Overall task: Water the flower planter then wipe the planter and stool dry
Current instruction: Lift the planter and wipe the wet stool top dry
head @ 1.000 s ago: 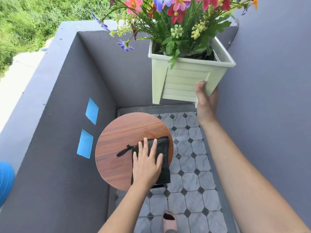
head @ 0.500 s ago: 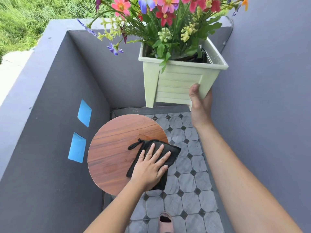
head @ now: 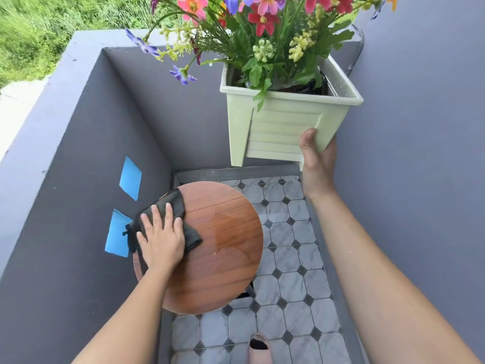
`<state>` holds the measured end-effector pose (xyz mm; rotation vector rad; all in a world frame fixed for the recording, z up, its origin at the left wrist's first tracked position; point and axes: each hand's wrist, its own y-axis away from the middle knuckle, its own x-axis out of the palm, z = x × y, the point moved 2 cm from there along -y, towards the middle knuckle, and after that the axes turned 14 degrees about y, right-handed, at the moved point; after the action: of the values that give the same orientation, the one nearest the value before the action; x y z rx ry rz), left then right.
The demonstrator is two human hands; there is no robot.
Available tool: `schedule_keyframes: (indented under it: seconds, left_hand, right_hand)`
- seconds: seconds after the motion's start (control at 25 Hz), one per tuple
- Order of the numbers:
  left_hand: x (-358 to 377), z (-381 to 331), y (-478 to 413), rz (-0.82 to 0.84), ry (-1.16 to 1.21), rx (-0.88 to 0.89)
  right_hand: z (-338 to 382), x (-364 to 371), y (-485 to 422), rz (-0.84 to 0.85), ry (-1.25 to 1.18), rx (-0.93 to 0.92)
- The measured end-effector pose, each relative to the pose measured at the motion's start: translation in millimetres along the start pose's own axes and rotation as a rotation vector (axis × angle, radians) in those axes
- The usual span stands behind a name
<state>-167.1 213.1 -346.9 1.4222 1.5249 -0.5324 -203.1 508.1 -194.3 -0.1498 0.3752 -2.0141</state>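
Observation:
A pale green square planter (head: 278, 122) full of colourful flowers (head: 252, 24) hangs in the air at the upper right, held from below by my right hand (head: 316, 158) at its lower right corner. Below it stands a round wooden stool (head: 217, 248) with a wet patch near its right side. My left hand (head: 161, 239) lies flat, fingers spread, pressing a black cloth (head: 181, 219) onto the stool's left part. The cloth overhangs the left rim.
Grey balcony walls (head: 78, 179) close in on the left, back and right; two blue tape squares (head: 130, 177) mark the left wall. The floor (head: 291, 285) is patterned grey tile. A pink shoe (head: 259, 348) shows at the bottom. Grass lies beyond the parapet.
My left hand has slid the black cloth from the stool's right front across to its left side. The planter stays lifted in my right hand.

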Motion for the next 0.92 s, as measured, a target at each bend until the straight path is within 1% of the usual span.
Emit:
schedule_keyframes:
  seconds: [0.12, 0.24, 0.32, 0.4, 0.52, 0.6, 0.76, 0.84, 0.92]
  left_hand:
    - [-6.1, 19.3, 17.7, -0.066, 0.044, -0.060]
    - [11.7, 22.9, 56.1, -0.081, 0.041, -0.035]
    - [28.8, 19.3, 87.1, -0.041, 0.002, 0.053]
    - [47.4, 10.3, 115.7, 0.052, -0.026, 0.190]
    - [73.6, -12.1, 141.6, 0.144, -0.109, 0.393]
    - [83.4, -35.5, 143.6, 0.210, -0.111, 0.446]
    - [91.9, -78.0, 128.2, 0.318, -0.092, 0.391]
    - [95.0, -93.5, 112.4, 0.301, -0.075, 0.337]
    - [93.4, -109.1, 96.8, 0.224, -0.062, 0.309]
  right_hand:
    - [-0.1, 1.2, 2.7, 0.005, 0.002, -0.001]
    - [-1.0, 1.9, 6.3, 0.007, 0.003, 0.008]
    - [-0.6, 2.6, 6.2, 0.018, 0.004, 0.010]
    - [-0.5, 3.6, 5.3, 0.032, 0.010, 0.011]
    - [-1.2, 3.5, 3.9, 0.033, 0.005, 0.017]
    - [-1.0, 1.9, 2.4, 0.026, 0.003, 0.020]
    - [-2.9, -2.9, -1.3, 0.021, 0.016, 0.019]
    - [-6.1, -4.5, -1.4, 0.010, 0.016, 0.030]
    - [-10.4, -5.6, -0.3, 0.007, 0.013, 0.050]
